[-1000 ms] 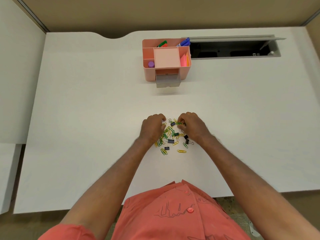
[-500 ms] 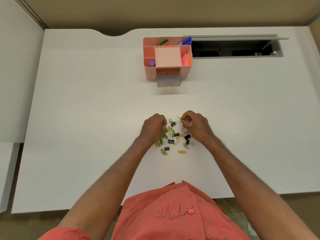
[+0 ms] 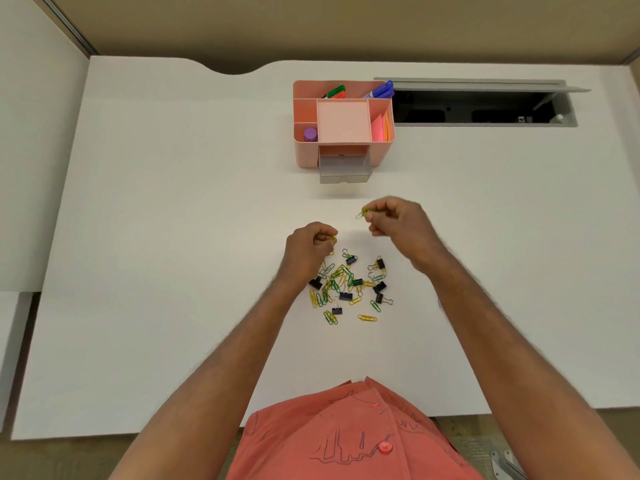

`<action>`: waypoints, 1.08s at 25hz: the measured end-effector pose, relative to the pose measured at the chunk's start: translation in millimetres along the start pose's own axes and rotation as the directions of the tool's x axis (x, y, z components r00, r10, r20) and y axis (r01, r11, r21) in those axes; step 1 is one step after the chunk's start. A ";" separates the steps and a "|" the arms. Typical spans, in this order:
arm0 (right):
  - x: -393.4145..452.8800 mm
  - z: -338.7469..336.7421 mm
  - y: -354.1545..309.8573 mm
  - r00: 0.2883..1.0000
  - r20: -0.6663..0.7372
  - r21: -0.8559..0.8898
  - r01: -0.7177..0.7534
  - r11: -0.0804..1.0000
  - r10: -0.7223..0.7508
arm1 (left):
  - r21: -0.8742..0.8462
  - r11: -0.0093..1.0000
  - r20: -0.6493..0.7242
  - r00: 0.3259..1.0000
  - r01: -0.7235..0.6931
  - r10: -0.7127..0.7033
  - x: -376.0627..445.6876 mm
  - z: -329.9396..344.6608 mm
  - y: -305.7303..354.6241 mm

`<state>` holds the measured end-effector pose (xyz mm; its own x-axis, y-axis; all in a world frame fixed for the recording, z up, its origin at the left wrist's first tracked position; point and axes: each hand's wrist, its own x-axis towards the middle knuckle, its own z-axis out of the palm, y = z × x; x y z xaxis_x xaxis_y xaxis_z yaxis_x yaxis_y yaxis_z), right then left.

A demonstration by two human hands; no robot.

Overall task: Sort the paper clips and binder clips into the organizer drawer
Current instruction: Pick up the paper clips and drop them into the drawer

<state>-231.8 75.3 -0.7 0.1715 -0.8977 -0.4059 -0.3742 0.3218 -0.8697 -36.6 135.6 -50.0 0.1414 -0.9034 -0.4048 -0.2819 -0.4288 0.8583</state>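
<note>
Our two bare forearms reached up from the bottom of the frame over a white desk point(image 3: 173, 237). Our right hand point(image 3: 398, 225) hovered right of centre, its fingertips pinching a yellow-green paper clip point(image 3: 363, 213) that stuck out to the left. Our left hand point(image 3: 306, 249) was curled just left of centre, closed on a small yellow clip point(image 3: 333, 238). A pile of paper and binder clips point(image 3: 349, 287) lay below both hands. The pink organizer point(image 3: 343, 123) stood in the upper middle, its clear drawer point(image 3: 345, 169) pulled out.
</note>
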 end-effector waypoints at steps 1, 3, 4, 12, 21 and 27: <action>10.3 -0.5 -10.9 0.999 -0.024 -0.021 0.045 0.999 -0.045 | -0.030 1.000 -0.018 1.000 0.002 -0.002 1.8 -1.9 5.1; 33.8 1.2 -31.3 0.986 -0.083 -0.160 0.129 0.979 -0.144 | -0.059 0.998 -0.063 0.998 -0.002 -0.002 7.3 -6.2 16.4; 44.4 3.9 -40.7 0.974 -0.099 -0.273 0.171 0.947 -0.205 | -0.067 0.998 -0.087 0.996 -0.013 0.007 10.1 -8.8 22.1; 94.0 21.9 -55.4 0.921 0.029 -0.817 0.246 0.522 -0.390 | 0.084 0.970 -0.214 0.946 -0.229 0.242 47.5 -35.9 65.9; 68.2 9.3 -36.6 0.871 -0.129 -0.652 0.286 0.702 -0.474 | 0.548 0.802 -0.129 0.923 -0.238 0.363 94.3 -20.5 93.2; 25.9 0.1 -3.2 0.895 -0.232 -0.519 0.217 0.827 -0.380 | 0.527 0.805 -0.140 0.907 -0.271 0.398 87.0 -17.9 83.8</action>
<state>-226.1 51.1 -8.5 0.0845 -0.9959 0.0322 -0.7449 -0.0846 -0.6618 -30.9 21.2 -7.6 0.1493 -0.9886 0.0183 -0.7658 -0.1039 0.6347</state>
